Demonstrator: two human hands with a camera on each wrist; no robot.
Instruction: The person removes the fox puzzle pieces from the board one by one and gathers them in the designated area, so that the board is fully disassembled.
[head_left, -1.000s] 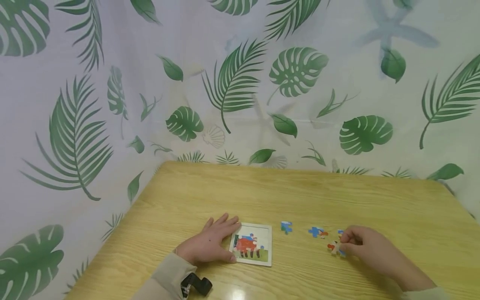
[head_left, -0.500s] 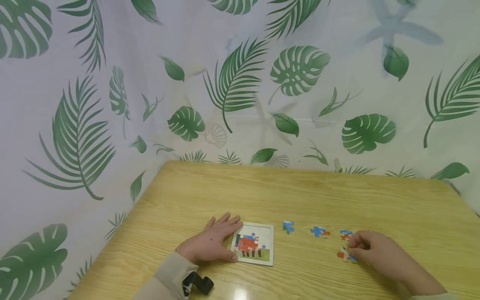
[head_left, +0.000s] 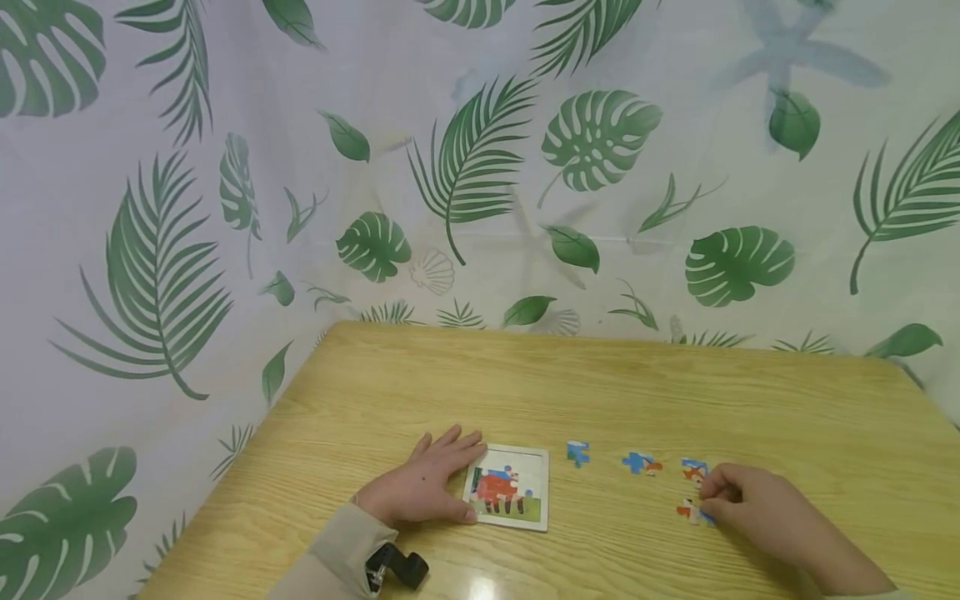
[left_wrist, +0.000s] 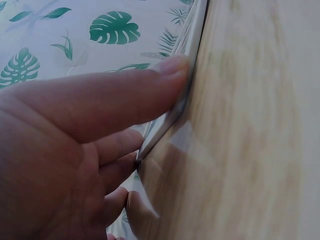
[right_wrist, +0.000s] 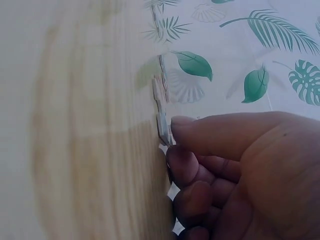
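Note:
My left hand [head_left: 423, 483], fingers spread, rests against the left side of a small puzzle tray [head_left: 545, 492]. In the left wrist view, the thumb [left_wrist: 165, 75] touches the tray's edge. Inside the tray lies a partly filled picture: a red animal body with dark legs, over green grass. To the right, my right hand [head_left: 750, 504] pinches the edge of a red, white and blue puzzle piece [head_left: 687, 511] between thumb and index finger. Its right part is hidden by the fingers. Just behind it lies a blue and orange puzzle piece [head_left: 693, 468].
Between tray and right hand lie a blue-green puzzle piece [head_left: 577, 452] and a blue piece [head_left: 636, 462] with orange beside it. A black wrist mount [head_left: 397, 567] sits at the left sleeve. A leaf-printed curtain [head_left: 480, 275] borders the wooden table [head_left: 525, 383].
My right hand has shifted right and slightly nearer with the puzzle piece, uncovering more of the blue and orange piece. The left hand stays at the tray. The view has shifted slightly.

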